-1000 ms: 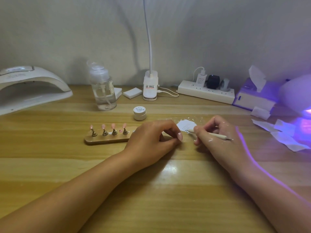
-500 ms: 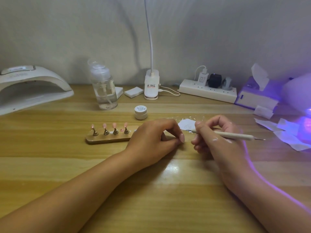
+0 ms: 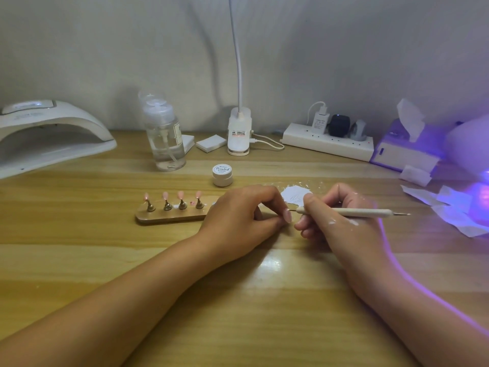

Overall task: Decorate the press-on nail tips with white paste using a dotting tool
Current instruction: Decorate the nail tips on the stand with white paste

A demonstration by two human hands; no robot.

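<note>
Dotting seemed under way — the right hand (image 3: pixel 341 223) gripped the dotting tool (image 3: pixel 344 211), tip aimed at the curled left hand (image 3: pixel 246 215), whose hold I couldn't make out — so a light touch looked due next, white paste (image 3: pixel 295 196) smeared on the wooden bench (image 3: pixel 238 300) near four nail tips (image 3: pixel 181 194) on their stand (image 3: pixel 169 218), below a pale wall (image 3: pixel 105 49).

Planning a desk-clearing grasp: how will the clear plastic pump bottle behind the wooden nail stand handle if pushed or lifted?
The clear plastic pump bottle stands tall and narrow, so a push near its cap would likely tip it. Liquid shows inside, so it is probably weighty and may slosh. Its smooth wall looks slippery.
</note>
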